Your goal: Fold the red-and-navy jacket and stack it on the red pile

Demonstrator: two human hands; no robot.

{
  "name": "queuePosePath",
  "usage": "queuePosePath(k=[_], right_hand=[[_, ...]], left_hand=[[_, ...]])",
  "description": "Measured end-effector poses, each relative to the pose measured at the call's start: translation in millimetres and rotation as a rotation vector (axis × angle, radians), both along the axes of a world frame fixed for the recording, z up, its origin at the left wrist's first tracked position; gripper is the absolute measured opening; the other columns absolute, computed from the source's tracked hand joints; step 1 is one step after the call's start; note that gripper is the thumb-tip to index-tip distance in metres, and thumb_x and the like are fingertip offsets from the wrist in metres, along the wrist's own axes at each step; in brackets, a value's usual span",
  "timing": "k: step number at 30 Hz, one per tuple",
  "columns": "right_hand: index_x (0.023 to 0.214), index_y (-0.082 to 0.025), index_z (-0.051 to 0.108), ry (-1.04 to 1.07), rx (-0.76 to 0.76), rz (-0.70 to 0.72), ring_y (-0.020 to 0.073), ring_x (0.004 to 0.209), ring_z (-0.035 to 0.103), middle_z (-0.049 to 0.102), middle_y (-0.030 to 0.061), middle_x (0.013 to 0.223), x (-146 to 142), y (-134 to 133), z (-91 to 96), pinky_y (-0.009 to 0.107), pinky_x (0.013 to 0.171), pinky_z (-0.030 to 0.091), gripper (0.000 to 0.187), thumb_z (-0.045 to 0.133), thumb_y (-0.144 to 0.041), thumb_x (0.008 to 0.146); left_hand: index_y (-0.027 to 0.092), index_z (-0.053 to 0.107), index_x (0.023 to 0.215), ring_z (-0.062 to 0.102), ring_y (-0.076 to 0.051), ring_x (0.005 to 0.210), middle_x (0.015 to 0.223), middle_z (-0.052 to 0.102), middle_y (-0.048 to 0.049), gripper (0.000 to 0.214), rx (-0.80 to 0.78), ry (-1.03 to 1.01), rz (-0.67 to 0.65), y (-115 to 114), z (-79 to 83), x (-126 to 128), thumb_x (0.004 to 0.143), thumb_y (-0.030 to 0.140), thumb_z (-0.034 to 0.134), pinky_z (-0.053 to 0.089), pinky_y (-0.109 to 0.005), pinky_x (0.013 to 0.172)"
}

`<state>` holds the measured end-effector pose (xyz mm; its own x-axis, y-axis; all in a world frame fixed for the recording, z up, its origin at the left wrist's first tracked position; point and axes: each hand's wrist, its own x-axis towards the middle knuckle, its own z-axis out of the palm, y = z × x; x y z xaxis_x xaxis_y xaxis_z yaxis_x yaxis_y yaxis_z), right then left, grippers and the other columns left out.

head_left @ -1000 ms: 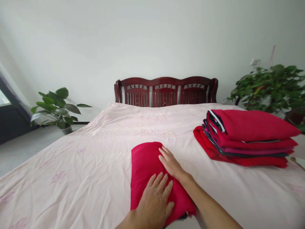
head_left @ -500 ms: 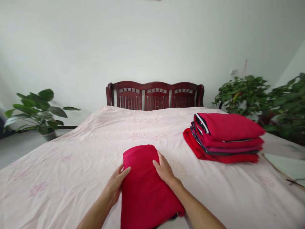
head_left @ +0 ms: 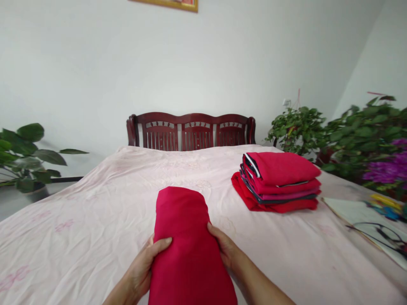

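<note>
A folded red garment [head_left: 187, 245] is held between my two hands, low in the middle of the view. My left hand [head_left: 144, 258] grips its left side, thumb lying on top and fingers tucked underneath. On the right side, my right hand [head_left: 226, 248] grasps the edge with its thumb against the cloth; most of its fingers are hidden. The near end of the garment runs out of the picture. To the right, a stack of folded clothes [head_left: 282, 176] in red, magenta and dark layers rests on the pale pink bedsheet [head_left: 95, 212].
A dark red wooden backrest [head_left: 195, 131] stands behind the sheet. A white board [head_left: 346, 212] with glasses [head_left: 381, 235] and small coloured items lies at the right edge. Potted plants flank the bed on the left [head_left: 28, 161] and right [head_left: 295, 131].
The view has turned to the right, showing purple flowers and glasses. The red garment appears raised and tilted, its dark lower corner now out of sight. Both hands still hold its sides.
</note>
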<state>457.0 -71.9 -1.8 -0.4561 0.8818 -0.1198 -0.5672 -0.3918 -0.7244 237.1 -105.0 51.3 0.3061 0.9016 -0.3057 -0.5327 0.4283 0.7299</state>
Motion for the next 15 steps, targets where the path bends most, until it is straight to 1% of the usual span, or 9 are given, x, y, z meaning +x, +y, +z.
queuePosePath(k=[2,4,7,9,10,12,15], right_hand=[[0.122,-0.011,0.063,0.104,-0.102,0.12,0.0287,0.125,0.058,0.069,0.0143,0.122,0.5,-13.7,5.1,0.045,0.113,0.038,0.061,0.076,-0.051,0.077],[0.122,-0.01,0.063,0.179,-0.168,0.181,0.0267,0.127,0.057,0.069,0.0143,0.123,-0.4,-27.6,7.0,0.041,0.113,0.038,0.062,0.076,-0.051,0.077],[0.121,-0.007,0.064,0.223,-0.237,0.219,0.0249,0.129,0.055,0.067,0.0157,0.126,-0.4,-47.9,7.1,0.035,0.113,0.038,0.06,0.076,-0.046,0.077],[0.12,-0.006,0.064,0.217,-0.277,0.207,0.025,0.128,0.055,0.067,0.0158,0.126,2.4,-58.6,9.4,0.035,0.112,0.039,0.056,0.075,-0.04,0.077],[0.12,-0.006,0.064,0.207,-0.296,0.185,0.0255,0.128,0.056,0.067,0.0157,0.126,4.7,-62.4,12.3,0.036,0.112,0.04,0.053,0.073,-0.037,0.078],[0.118,-0.008,0.066,0.17,-0.326,0.094,0.027,0.124,0.059,0.068,0.0153,0.124,10.4,-66.0,22.6,0.039,0.109,0.044,0.049,0.072,-0.034,0.078],[0.114,-0.012,0.067,0.073,-0.288,-0.142,0.0287,0.108,0.068,0.073,0.0141,0.113,20.2,-62.9,48.2,0.042,0.098,0.053,0.044,0.074,-0.03,0.075]], left_hand=[[0.009,0.062,0.118,0.074,-0.036,0.093,0.098,0.078,-0.0151,0.057,-0.007,-0.016,-0.023,-4.5,2.6,0.9,0.066,0.02,0.083,0.058,-0.05,0.089],[0.01,0.061,0.118,0.074,-0.037,0.092,0.096,0.078,-0.0147,0.058,0.002,-0.02,-0.032,-8.6,2.5,2.1,0.065,0.021,0.084,0.058,-0.051,0.089],[0.011,0.059,0.122,0.073,-0.038,0.096,0.101,0.077,-0.0154,0.062,-0.002,-0.014,-0.063,-14.7,0.9,3.2,0.066,0.021,0.083,0.056,-0.054,0.091],[0.013,0.058,0.125,0.071,-0.038,0.102,0.108,0.076,-0.0159,0.061,0.0,-0.016,-0.098,-17.8,0.2,3.1,0.069,0.021,0.081,0.054,-0.054,0.094],[0.013,0.057,0.126,0.07,-0.038,0.105,0.111,0.075,-0.016,0.06,0.004,-0.014,-0.115,-18.6,-0.2,2.9,0.071,0.021,0.08,0.053,-0.054,0.096],[0.015,0.058,0.128,0.068,-0.037,0.11,0.118,0.073,-0.0156,0.057,0.017,0.002,-0.14,-18.1,-1.2,2.8,0.075,0.024,0.077,0.052,-0.052,0.098],[0.019,0.056,0.134,0.062,-0.033,0.121,0.13,0.067,-0.0127,0.057,0.107,0.061,-0.151,-12.2,-5.0,4.1,0.081,0.031,0.073,0.048,-0.045,0.104]])
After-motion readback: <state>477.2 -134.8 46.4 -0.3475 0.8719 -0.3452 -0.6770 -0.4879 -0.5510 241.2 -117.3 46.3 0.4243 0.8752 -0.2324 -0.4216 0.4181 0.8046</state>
